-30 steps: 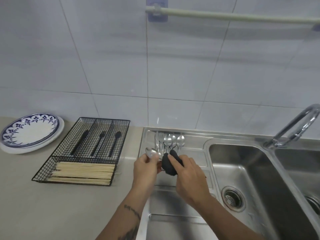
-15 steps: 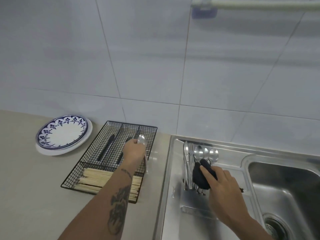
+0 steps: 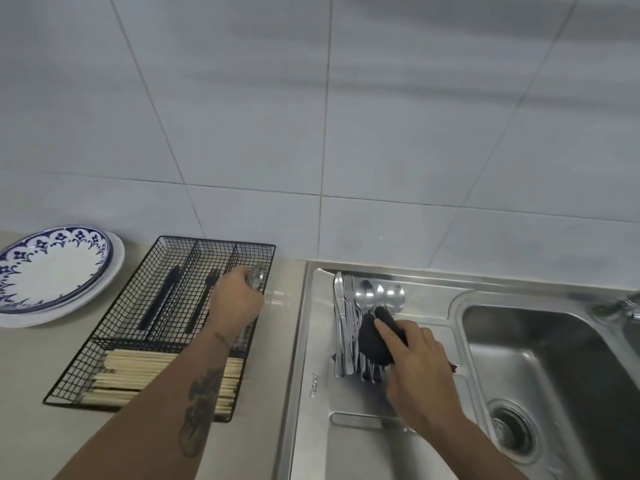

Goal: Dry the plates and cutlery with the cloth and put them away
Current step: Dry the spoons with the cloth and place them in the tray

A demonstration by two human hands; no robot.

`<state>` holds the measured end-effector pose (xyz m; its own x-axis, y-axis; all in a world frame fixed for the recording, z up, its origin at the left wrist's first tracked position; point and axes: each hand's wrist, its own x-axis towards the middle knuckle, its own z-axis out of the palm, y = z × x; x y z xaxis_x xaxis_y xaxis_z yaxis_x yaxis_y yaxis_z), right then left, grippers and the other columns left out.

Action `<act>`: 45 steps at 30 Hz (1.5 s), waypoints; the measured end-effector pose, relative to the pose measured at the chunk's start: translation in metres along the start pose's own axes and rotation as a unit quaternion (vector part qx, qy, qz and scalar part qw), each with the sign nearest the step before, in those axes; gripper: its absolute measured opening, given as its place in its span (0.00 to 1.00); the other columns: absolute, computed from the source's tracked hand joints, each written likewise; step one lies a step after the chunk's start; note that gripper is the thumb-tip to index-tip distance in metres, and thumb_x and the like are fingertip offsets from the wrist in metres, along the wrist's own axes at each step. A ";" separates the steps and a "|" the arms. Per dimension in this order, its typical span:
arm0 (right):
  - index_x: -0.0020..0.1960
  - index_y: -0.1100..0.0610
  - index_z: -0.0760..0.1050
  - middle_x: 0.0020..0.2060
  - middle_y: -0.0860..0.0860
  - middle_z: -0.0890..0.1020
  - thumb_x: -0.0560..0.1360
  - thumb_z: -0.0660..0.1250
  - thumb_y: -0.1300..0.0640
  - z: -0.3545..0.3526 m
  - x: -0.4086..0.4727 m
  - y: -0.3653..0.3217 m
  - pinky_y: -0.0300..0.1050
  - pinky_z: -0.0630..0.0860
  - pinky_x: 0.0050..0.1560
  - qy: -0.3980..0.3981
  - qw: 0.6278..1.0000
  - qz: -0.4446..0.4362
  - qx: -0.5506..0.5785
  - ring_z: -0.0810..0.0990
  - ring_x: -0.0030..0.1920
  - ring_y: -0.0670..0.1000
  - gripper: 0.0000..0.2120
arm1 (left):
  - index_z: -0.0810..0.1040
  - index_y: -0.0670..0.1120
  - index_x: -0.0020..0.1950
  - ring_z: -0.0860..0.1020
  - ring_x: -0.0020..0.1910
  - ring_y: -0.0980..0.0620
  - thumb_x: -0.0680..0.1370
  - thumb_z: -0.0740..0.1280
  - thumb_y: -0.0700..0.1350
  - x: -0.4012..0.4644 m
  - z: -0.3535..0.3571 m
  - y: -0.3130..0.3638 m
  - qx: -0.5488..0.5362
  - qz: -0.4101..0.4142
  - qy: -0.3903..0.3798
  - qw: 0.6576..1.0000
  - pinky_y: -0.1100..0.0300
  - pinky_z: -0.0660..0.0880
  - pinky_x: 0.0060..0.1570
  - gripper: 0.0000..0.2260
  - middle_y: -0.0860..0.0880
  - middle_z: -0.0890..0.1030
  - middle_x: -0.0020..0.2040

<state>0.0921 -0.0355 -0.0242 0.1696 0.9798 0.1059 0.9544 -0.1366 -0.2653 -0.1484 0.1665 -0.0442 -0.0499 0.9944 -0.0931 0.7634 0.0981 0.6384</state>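
The black wire cutlery tray (image 3: 166, 317) serves as the landmark on the counter. The left hand (image 3: 235, 303) is over its right-hand rear compartment, fingers curled round a steel spoon (image 3: 256, 278) whose bowl shows just past the knuckles, near the tray's right wall; whether the spoon already touches the mesh floor I cannot tell. The two rear compartments left of it each hold a dark-handled utensil, and the long front compartment is packed with pale chopsticks (image 3: 145, 372). To the left of the tray, two stacked plates (image 3: 52, 271) sit on the counter, the upper one with a blue patterned rim. To the right of the tray, on the steel sink drainboard (image 3: 311, 341), the wet cutlery (image 3: 356, 306) lies in a tight row: a knife, forks and three spoons. The right hand (image 3: 412, 362) rests over their handles, fingers closed round a bunched dark cloth (image 3: 372, 336). The likely trouble from here: the spoon is held close to the tray's right wall, so letting go early could send it over the edge onto the counter, or leave it lying crosswise on a divider. The right hand, pressing down with the cloth while the eyes are on the tray, could also nudge the row of cutlery towards the basin.
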 end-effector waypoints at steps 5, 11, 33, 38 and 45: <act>0.68 0.54 0.75 0.57 0.54 0.79 0.61 0.75 0.66 -0.002 -0.006 0.014 0.53 0.78 0.49 -0.005 1.000 0.022 -0.017 0.77 0.50 0.56 0.35 | 0.77 0.43 0.63 0.74 0.57 0.42 0.75 0.65 0.36 -0.037 0.015 0.030 0.010 0.099 0.112 0.989 0.44 0.76 0.56 0.16 0.44 0.75 0.59; 0.70 0.55 0.74 0.58 0.55 0.78 0.63 0.72 0.66 -0.009 -0.018 0.031 0.53 0.76 0.52 -0.015 0.998 0.056 -0.021 0.76 0.52 0.57 0.34 | 0.79 0.52 0.57 0.77 0.44 0.58 0.80 0.65 0.42 -0.092 0.081 0.080 -0.033 0.151 -0.069 0.986 0.60 0.79 0.46 0.08 0.56 0.78 0.48; 0.73 0.53 0.69 0.62 0.52 0.73 0.68 0.65 0.65 -0.002 -0.052 0.059 0.50 0.73 0.57 -0.003 0.993 0.092 0.077 0.73 0.55 0.55 0.33 | 0.72 0.45 0.60 0.76 0.54 0.44 0.71 0.68 0.40 -0.115 0.125 0.104 0.117 0.035 -0.148 0.981 0.48 0.78 0.55 0.18 0.45 0.76 0.54; 0.72 0.53 0.70 0.62 0.52 0.74 0.67 0.65 0.66 -0.001 -0.054 0.062 0.50 0.73 0.57 0.006 0.993 0.087 0.082 0.73 0.55 0.56 0.33 | 0.73 0.45 0.59 0.74 0.52 0.45 0.73 0.68 0.40 -0.118 0.120 0.102 0.130 0.057 -0.150 0.978 0.54 0.75 0.51 0.16 0.46 0.71 0.59; 0.72 0.52 0.70 0.63 0.49 0.73 0.68 0.64 0.65 -0.011 -0.058 0.054 0.49 0.73 0.58 0.031 0.994 0.058 0.092 0.72 0.56 0.53 0.32 | 0.73 0.49 0.57 0.72 0.47 0.50 0.73 0.66 0.43 -0.137 0.100 0.090 0.142 0.180 -0.113 0.967 0.57 0.71 0.45 0.14 0.50 0.74 0.52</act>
<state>0.1365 -0.1008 -0.0345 0.2970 0.9471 0.1214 0.8670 -0.2142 -0.4499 -0.0085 0.0356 -0.0506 0.3699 0.9249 -0.0883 0.8525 -0.3001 0.4280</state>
